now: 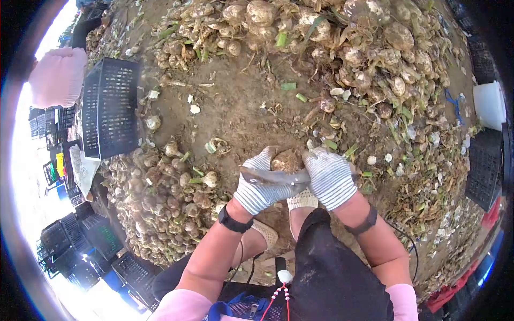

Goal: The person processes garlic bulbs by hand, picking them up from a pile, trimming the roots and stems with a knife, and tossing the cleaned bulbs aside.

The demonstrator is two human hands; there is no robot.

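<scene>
My left hand (254, 187), in a striped white-and-grey knit glove, is closed around a soil-covered garlic bulb (287, 161). My right hand (329, 179), gloved the same way, grips a metal cutting tool (270, 176). Its broad blade points left across the near side of the bulb and over my left fingers. Whether it is a knife or shears cannot be made out. Both hands are close together over bare soil, just in front of my shoes. Left of them lies a pile of trimmed garlic bulbs (155, 200).
A large heap of garlic (369, 48) with stalks spreads across the far side. Left stands a black slatted crate (111, 107); a person's pink sleeve (58, 77) is beyond it. Stalk trimmings (423, 203) cover the ground at right, near a white bucket (488, 105) and a dark crate (483, 168).
</scene>
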